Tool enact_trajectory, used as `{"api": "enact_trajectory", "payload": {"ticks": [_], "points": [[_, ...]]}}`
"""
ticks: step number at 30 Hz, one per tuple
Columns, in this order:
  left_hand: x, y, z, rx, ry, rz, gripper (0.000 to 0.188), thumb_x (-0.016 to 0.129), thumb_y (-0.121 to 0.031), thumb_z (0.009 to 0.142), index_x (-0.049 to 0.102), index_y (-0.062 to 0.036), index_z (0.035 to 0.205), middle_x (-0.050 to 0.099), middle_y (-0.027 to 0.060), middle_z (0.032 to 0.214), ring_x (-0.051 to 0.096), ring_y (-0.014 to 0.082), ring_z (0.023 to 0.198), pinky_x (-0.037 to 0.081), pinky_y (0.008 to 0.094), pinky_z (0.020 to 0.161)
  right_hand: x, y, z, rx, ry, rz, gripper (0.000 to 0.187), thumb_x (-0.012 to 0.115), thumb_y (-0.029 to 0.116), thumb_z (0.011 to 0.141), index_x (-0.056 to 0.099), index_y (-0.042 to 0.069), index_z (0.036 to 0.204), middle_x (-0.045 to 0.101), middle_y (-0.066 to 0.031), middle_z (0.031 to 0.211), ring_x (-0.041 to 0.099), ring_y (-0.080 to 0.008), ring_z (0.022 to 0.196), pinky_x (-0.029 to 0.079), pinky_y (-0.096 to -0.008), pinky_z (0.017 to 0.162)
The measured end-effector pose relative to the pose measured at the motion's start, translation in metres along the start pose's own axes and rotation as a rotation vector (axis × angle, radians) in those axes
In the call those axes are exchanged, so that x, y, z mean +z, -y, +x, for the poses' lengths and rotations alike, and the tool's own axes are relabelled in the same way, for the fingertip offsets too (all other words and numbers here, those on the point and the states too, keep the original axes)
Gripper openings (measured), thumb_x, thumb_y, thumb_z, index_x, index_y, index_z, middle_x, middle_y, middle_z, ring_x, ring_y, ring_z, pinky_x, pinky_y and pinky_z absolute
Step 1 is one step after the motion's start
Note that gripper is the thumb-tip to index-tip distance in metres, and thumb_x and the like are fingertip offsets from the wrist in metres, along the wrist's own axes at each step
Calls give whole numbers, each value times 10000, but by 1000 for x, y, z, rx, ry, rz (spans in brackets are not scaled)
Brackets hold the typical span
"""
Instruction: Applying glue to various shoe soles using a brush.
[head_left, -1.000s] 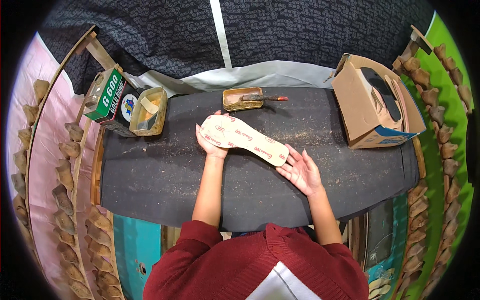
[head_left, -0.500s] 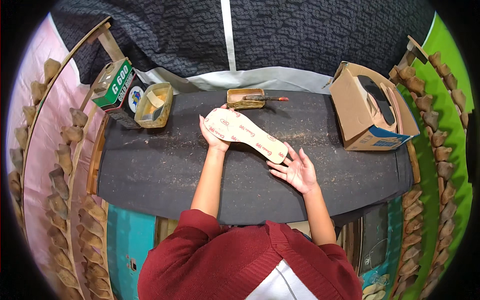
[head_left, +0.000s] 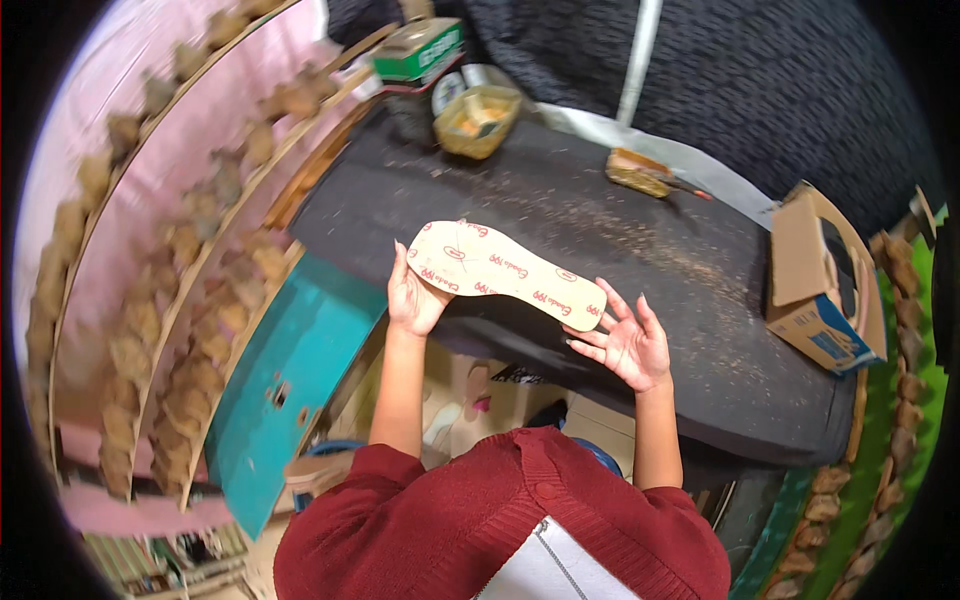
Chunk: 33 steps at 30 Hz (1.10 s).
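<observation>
A pale cream insole board (head_left: 505, 272) with red print lies flat across both hands, its broad end to the left and its narrow end to the right. My left hand (head_left: 417, 298) holds the broad end from below, the thumb beside its edge; most of the fingers are hidden under it. Palm up, my right hand (head_left: 632, 345) supports the narrow end on its spread fingers.
The dark cloth-covered table (head_left: 700, 330) has pale scraps on it. Along its far side are a green-and-black can (head_left: 418, 60), a yellowish tub (head_left: 478, 125), a small tray (head_left: 640, 172) with a brush (head_left: 690, 188), and a cardboard box (head_left: 800, 265). Racks of shoe lasts (head_left: 225, 310) flank it.
The view has turned leftward, so the table and its things appear shifted right and tilted. The insole board now appears nearer the table's front edge, still supported by both hands.
</observation>
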<state>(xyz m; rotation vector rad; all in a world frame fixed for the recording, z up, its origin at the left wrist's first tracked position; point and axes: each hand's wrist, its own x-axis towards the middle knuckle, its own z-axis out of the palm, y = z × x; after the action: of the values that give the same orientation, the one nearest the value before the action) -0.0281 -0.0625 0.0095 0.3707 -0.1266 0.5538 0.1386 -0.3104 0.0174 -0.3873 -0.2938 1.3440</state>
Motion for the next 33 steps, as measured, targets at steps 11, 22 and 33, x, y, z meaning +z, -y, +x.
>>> {"api": "enact_trajectory", "payload": {"ticks": [11,22,33], "points": [[-23,-108,-322,399,-449,196,426,306,-292,917,386,11,1205,449,163,1217,431,300,1129,361,437,950,56,-191,23,482,21,-154,570,313,441,885,280,33,1282,386,-191,1249,497,-308,1039,407,-429,892],[-30,-88,-526,662,-769,225,365,333,-194,895,361,-22,1216,456,143,1201,489,249,1070,438,386,875,54,-361,19,833,57,-568,502,367,436,881,335,79,1232,412,-45,1134,435,-150,945,413,-309,786],[-95,-100,-616,492,-1457,672,368,389,-270,885,469,-8,1130,533,105,1095,540,186,972,429,297,823,18,-487,29,1070,18,-836,465,356,481,867,416,115,1147,427,-52,1105,423,-201,982,350,-347,824]]}}
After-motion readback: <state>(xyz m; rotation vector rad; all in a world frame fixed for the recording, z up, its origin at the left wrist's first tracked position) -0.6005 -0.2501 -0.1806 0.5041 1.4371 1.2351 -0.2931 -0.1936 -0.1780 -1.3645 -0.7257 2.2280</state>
